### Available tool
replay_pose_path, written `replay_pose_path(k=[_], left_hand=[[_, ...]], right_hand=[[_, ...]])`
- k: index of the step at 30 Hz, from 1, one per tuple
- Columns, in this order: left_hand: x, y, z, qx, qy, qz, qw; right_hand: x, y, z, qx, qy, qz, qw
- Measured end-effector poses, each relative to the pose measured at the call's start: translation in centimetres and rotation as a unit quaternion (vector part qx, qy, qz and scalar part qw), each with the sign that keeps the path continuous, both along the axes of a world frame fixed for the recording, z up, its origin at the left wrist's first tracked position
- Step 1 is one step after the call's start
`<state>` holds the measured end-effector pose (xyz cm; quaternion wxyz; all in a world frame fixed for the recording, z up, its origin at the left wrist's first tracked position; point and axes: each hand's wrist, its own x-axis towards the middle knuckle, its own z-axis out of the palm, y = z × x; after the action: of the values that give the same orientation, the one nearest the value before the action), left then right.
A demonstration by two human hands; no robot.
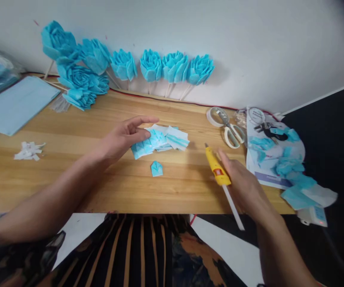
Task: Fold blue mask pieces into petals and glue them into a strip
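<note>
My right hand (242, 183) is wrapped round a yellow glue gun (215, 163), its nozzle aimed up and to the left. A white glue stick (233, 207) juts from the gun's rear, past the table edge. My left hand (127, 135) is at a pile of small folded blue and white pieces (157, 139), palm down, index finger stretched out above them. Its thumb tip lies over the pile's left side; I cannot tell if it presses on it. A single folded blue piece (157, 168) lies on the wood just nearer to me.
Blue fabric-like flowers (174, 67) on sticks lean along the back wall. Scissors (233, 131) and a tape roll (215, 116) lie back right, beside a sheet with blue scraps (290, 165). At left are white scraps (29, 151) and a light blue sheet (19, 103).
</note>
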<state>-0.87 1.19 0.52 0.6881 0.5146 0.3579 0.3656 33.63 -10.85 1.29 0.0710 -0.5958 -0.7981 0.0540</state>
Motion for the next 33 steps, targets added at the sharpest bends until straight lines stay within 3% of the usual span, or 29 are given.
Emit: replay_pose_path(k=[4, 8, 12, 15, 18, 22, 25, 28, 31, 33], left_hand=[[0.1, 0.1, -0.2, 0.004, -0.008, -0.008, 1.000], [0.2, 0.2, -0.3, 0.009, -0.017, -0.016, 1.000], [0.2, 0.2, -0.3, 0.025, -0.001, -0.032, 0.999], [0.2, 0.2, -0.3, 0.035, 0.018, -0.024, 0.999], [0.1, 0.3, -0.1, 0.045, 0.028, -0.004, 0.999], [0.0, 0.4, 0.1, 0.058, 0.040, 0.018, 0.997], [0.0, 0.4, 0.0, 0.060, 0.044, 0.011, 0.997], [0.0, 0.4, 0.0, 0.072, 0.056, -0.007, 0.996], [0.1, 0.3, 0.0, 0.099, 0.075, -0.034, 0.992], [0.3, 0.2, 0.0, 0.119, 0.085, -0.057, 0.988]], right_hand=[[3.8, 0.5, -0.7, -0.028, -0.062, 0.004, 0.998], [3.9, 0.4, 1.5, -0.014, -0.062, 0.051, 0.997], [-1.9, 1.1, 3.4, 0.021, 0.039, 0.029, 0.999], [-7.7, 2.6, 2.8, -0.058, 0.121, 0.088, 0.987], [-12.0, 4.3, 1.3, -0.115, 0.084, 0.098, 0.985], [-14.5, 5.6, 0.0, -0.112, 0.018, 0.108, 0.988], [-14.6, 5.9, -0.2, -0.119, 0.035, 0.129, 0.984], [-13.4, 6.0, 0.4, -0.159, 0.125, 0.125, 0.971], [-11.1, 6.2, 2.0, -0.225, 0.264, 0.078, 0.935], [-9.7, 6.4, 3.1, -0.220, 0.350, 0.054, 0.909]])
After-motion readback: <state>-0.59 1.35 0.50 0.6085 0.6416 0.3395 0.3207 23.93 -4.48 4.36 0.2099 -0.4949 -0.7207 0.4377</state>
